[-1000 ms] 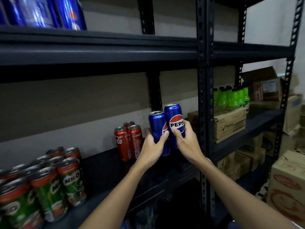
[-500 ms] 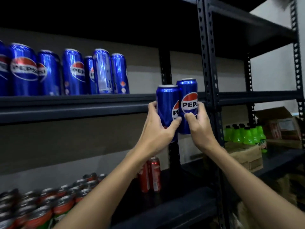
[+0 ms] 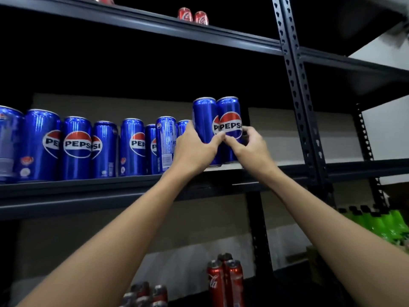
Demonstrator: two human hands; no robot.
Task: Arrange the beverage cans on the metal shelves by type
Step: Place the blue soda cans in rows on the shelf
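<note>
Two blue Pepsi cans stand side by side on the middle metal shelf (image 3: 110,187), just right of a row of several more Pepsi cans (image 3: 77,147). My left hand (image 3: 194,149) grips the left can (image 3: 203,116). My right hand (image 3: 250,147) holds the right can (image 3: 230,114), thumb and fingers curled round its lower part. Both cans' bases look to be at the shelf's front edge; I cannot tell if they rest on it.
Red Coca-Cola cans (image 3: 223,282) stand on the shelf below, with Milo can tops (image 3: 143,293) at the bottom edge. Two more red cans (image 3: 194,16) sit on the top shelf. A black perforated upright (image 3: 298,107) rises right of my hands. Green bottles (image 3: 387,224) are at far right.
Both hands have lifted the two Pepsi cans from the lower shelf up to the middle shelf and moved them in beside the row of Pepsi cans.
</note>
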